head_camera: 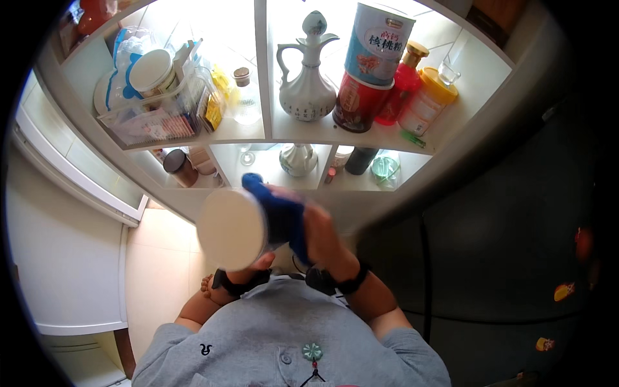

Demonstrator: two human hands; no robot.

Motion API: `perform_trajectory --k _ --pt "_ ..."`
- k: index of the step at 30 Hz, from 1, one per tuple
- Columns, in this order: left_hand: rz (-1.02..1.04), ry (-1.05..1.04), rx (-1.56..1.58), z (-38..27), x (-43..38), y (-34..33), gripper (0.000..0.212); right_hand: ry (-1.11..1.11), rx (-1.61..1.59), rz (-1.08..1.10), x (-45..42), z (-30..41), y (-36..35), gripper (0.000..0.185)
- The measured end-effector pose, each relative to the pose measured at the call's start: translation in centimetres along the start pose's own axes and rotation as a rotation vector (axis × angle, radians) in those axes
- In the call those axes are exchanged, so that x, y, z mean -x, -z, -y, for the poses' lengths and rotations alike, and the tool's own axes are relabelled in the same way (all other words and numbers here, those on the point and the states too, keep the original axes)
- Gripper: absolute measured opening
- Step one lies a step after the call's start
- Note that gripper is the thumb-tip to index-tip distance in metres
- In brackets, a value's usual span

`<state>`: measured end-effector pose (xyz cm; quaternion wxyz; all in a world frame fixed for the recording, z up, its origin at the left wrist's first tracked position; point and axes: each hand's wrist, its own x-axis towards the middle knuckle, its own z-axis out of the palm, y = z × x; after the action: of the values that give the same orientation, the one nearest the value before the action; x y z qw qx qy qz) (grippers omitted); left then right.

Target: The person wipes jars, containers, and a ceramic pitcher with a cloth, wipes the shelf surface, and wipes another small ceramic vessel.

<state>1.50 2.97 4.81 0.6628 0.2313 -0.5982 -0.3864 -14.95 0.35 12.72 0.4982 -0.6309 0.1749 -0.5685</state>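
Note:
A round canister [232,230] with a pale cream lid is held in front of my chest, its lid end turned up to the left. My left hand [262,262] grips it from below; most of that hand is hidden behind the canister. My right hand [323,232] holds a dark blue cloth [285,215] pressed round the canister's side. One end of the cloth sticks up past the lid's edge. The hands and canister look slightly blurred. Beyond them stand the white shelves [237,138].
The upper shelf holds a clear plastic basket [150,116], a corked glass bottle [245,104], a white porcelain ewer [308,87], stacked tins [377,48], a red bottle [401,87] and a yellow-lidded tub [425,99]. Below are a brown canister [180,167] and a porcelain vessel [298,159]. A dark refrigerator [483,261] stands right.

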Motion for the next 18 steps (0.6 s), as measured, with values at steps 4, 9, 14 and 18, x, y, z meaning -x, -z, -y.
perform_trajectory --k 4,9,14,18 --pt "0.046 -0.011 -0.008 -0.8 -1.4 -1.7 0.093 0.522 0.786 0.364 -1.0 3.3 -1.2 0.079" --pt "0.07 -0.002 0.03 -1.4 -3.1 -2.0 0.094 0.489 0.742 -0.014 0.0 -0.6 -1.0 0.08" --pt "0.0 -0.006 0.012 -0.9 -5.0 -2.3 0.095 0.435 0.683 -0.029 -2.6 0.7 -2.4 0.067" --pt "-0.003 -0.031 0.033 -1.1 -4.8 -1.5 0.096 0.333 0.543 -0.067 -2.6 0.6 -2.3 0.066"
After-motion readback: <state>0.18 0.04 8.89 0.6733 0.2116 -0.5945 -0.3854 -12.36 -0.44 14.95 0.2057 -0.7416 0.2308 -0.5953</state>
